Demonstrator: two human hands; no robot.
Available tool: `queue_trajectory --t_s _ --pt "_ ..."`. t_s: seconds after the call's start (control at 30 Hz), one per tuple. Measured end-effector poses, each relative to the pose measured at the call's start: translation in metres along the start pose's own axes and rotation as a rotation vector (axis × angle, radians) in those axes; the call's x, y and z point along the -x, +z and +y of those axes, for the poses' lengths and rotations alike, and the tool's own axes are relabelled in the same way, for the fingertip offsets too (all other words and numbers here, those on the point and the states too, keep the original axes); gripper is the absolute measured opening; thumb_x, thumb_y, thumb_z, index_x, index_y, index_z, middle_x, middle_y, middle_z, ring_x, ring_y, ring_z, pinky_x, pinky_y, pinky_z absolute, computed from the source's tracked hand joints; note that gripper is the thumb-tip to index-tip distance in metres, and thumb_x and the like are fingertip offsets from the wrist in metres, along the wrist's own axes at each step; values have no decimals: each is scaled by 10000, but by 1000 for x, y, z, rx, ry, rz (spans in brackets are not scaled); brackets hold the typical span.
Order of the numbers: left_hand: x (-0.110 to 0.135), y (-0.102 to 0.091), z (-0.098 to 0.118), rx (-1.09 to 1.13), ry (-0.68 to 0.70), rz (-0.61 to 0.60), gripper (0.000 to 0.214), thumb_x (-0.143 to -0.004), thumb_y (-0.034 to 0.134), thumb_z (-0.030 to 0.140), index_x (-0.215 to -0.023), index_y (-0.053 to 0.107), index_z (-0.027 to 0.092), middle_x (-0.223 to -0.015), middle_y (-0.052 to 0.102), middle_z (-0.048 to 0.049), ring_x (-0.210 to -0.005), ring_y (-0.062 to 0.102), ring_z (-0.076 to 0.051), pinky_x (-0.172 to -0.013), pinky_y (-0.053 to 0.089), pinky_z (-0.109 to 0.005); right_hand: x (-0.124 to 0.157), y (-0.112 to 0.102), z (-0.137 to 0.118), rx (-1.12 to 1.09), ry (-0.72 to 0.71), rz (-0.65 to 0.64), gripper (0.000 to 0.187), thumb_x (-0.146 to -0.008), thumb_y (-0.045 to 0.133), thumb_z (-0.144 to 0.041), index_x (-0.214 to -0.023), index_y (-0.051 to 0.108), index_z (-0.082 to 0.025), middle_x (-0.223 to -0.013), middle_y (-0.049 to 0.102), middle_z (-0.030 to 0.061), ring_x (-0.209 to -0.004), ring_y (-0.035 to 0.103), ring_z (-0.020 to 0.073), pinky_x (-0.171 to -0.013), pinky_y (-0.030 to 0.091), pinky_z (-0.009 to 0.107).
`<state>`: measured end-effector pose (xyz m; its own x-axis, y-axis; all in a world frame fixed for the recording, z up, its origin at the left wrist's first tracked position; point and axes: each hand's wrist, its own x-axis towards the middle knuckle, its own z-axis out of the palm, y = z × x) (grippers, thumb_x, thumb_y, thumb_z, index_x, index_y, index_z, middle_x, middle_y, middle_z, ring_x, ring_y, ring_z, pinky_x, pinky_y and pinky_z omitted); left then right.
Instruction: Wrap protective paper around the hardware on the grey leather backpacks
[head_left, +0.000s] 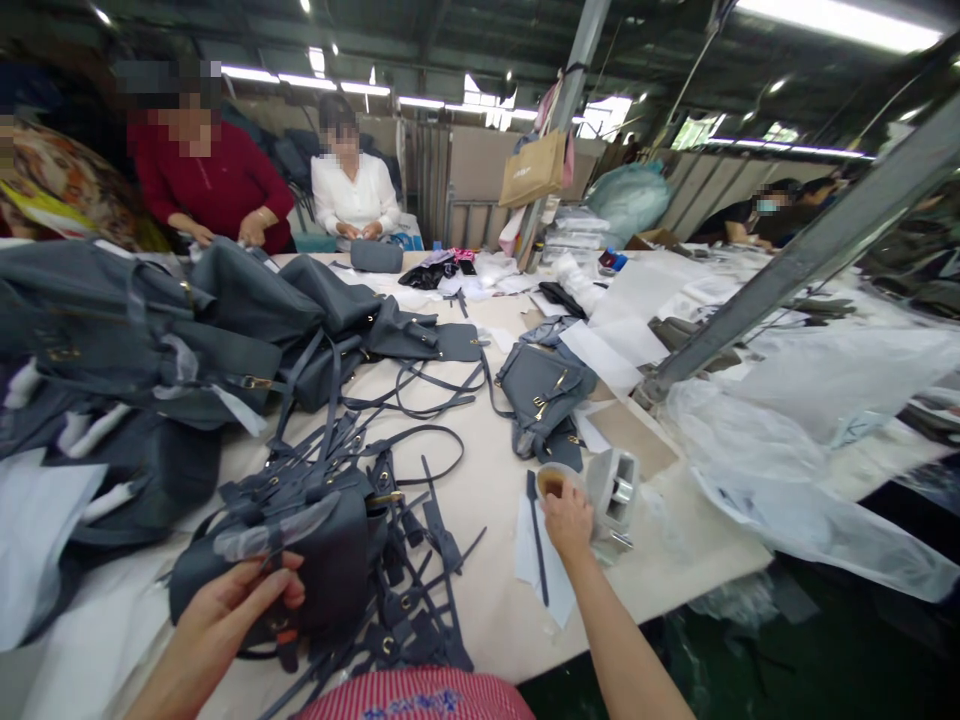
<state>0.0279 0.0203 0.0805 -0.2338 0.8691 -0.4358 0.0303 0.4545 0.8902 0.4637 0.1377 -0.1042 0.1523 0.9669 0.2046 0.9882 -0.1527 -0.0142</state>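
Note:
My left hand (232,605) rests on a dark grey-blue leather backpack (330,560) at the near edge of the table, fingers curled round a clear plastic-wrapped part of the bag. My right hand (568,520) reaches forward to a small round container of brown stuff (551,482), fingers bent at its rim; a tape dispenser (613,490) stands just right of it. A loose dark strap (537,535) lies on white paper (546,575) beside this hand. Several loose straps spill from the backpack.
A heap of grey-blue bags (150,330) fills the left of the table (487,480). Another small bag (544,390) lies mid-table. Clear plastic sheets (810,470) cover the right side beside a slanting metal post (795,270). Two people sit at the far end.

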Motion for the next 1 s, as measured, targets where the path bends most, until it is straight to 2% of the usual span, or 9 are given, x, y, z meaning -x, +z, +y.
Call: queue_trajectory --t_s 0.13,0.2,0.3,0.4,0.5,0.63,0.77,0.9,1.0 --pt "-1 -1 -2 -22 11 28 521 -549 789 578 -839 717 151 -666 698 -46 -603 667 -233 -544 578 -306 4 -2 12 -40 -20 10 195 -884 513 -235 -903 697 -174 -1185 611 160 -995 566 281 -774 420 370" --pt "-3 -3 -6 -38 28 42 524 -557 785 575 -854 718 148 -683 707 -55 -666 679 -245 -571 586 -301 20 -3 20 -62 -4 25 262 -930 447 -293 -991 671 -172 -1172 615 143 -972 580 245 -779 432 335" --pt "-7 -7 -15 -56 51 31 495 -610 762 564 -877 715 151 -707 717 -53 -704 679 -236 -605 591 -288 61 -2 29 -68 53 29 355 -965 347 -308 -967 672 -165 -976 661 115 -858 603 215 -738 444 308" --pt "-10 -8 -18 -62 55 11 475 -634 751 558 -883 711 155 -709 716 -46 -703 676 -228 -608 590 -279 104 4 32 -35 134 33 382 -950 341 -278 -991 687 -120 -1013 652 184 -862 608 254 -720 451 350" --pt "-11 -7 -16 -68 60 0 473 -627 761 551 -878 710 153 -705 714 -45 -693 673 -228 -593 587 -279 126 10 27 -18 201 33 371 -930 374 -253 -1075 688 -120 -1157 609 238 -910 603 308 -694 442 399" --pt "-11 -8 -11 -79 63 -12 472 -612 775 543 -878 717 157 -711 718 -45 -691 671 -223 -610 587 -277 125 12 21 -68 248 41 303 -908 426 -219 -944 725 -192 -1227 603 182 -972 586 314 -733 418 425" --pt "-9 -9 -10 -58 46 -17 490 -594 787 543 -884 716 155 -709 718 -52 -702 675 -232 -605 586 -285 117 8 22 -188 278 66 278 -889 431 -227 -816 695 -180 -1207 614 166 -893 614 277 -710 436 405" --pt "-4 -6 -5 -11 25 -32 501 -572 797 545 -867 710 150 -688 704 -45 -652 662 -225 -569 578 -301 113 -2 28 -369 293 117 339 -902 366 -310 -924 665 -153 -1093 654 171 -911 641 256 -748 496 364" --pt "-1 -4 1 4 20 -50 489 -583 797 528 -869 700 144 -692 696 -37 -638 654 -211 -577 569 -299 102 -21 29 -480 284 149 440 -908 347 -369 -1162 605 -119 -1072 680 160 -961 652 253 -846 508 368"
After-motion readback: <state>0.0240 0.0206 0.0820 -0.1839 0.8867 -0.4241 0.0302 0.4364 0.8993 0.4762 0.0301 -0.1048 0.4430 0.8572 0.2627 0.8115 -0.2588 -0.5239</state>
